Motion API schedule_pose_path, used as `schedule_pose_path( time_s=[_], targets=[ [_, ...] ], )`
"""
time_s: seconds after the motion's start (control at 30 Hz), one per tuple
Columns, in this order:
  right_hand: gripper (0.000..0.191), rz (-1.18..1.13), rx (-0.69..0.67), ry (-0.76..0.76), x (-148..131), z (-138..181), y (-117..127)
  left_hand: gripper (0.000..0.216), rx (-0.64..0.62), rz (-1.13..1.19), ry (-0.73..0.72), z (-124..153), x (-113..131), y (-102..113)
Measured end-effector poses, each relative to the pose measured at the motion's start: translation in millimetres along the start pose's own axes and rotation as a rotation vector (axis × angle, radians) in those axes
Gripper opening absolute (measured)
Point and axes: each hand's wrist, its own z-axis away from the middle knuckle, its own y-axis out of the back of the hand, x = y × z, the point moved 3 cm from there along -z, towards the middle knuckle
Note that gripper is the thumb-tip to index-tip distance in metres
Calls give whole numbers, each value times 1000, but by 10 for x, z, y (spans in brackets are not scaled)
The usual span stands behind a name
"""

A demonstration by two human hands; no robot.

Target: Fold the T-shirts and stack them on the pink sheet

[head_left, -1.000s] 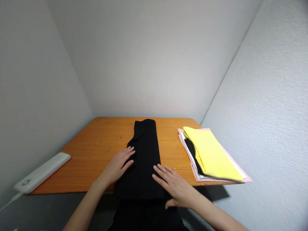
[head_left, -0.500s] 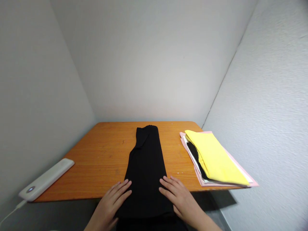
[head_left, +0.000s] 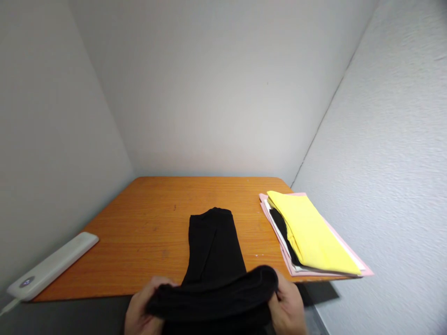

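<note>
A long, narrow black garment (head_left: 213, 246) lies down the middle of the orange wooden table (head_left: 146, 223). Its near end is lifted into a thick bunched fold (head_left: 216, 293) over the table's front edge. My left hand (head_left: 138, 309) grips the left side of that fold with fingers curled into the cloth. My right hand (head_left: 288, 307) grips the right side the same way. The garment's far end rests flat on the table, about halfway across it.
A stack of folded clothes (head_left: 310, 237), yellow on top over black, white and pink, lies at the table's right side by the wall. A white power bank (head_left: 52, 265) with a cable sits on the front left corner. Walls close in on three sides.
Both hands slid back from lying flat on the garment to its near end and closed on it. They lifted that end, and the garment's far end moved toward me.
</note>
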Motion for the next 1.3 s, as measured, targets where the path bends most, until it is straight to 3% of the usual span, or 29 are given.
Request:
schedule_pose_path(
  time_s=[0.1,0.2,0.3,0.37,0.5,0.67,0.8,1.0,1.3],
  targets=[
    [43,69,112,-13,-18,-432,-93,32,24,23,119,-471,16,-169],
    [48,277,84,-47,79,-933,-224,36,-38,13,187,-992,-180,-380],
    [51,472,42,-87,213,-1302,-336,40,-125,-194,220,-1350,-455,-536],
    [50,511,42,-97,274,-1416,-403,42,-156,-375,228,-1429,-571,-594],
    [45,627,59,-71,295,-1347,-581,51,-154,-772,17,-1278,-480,-708],
    [55,707,-104,51,204,-1095,-913,51,-395,-972,-208,-993,-353,-1000],
    [61,660,-237,16,190,-1027,-1047,58,-474,-1019,-150,-928,-540,-1094],
    [66,612,-286,-21,160,-1035,-1005,63,-442,-1032,-126,-902,-797,-1102],
    [66,566,-350,-24,41,-1047,-916,69,-438,-1098,-146,-901,-769,-1145]
  ],
)
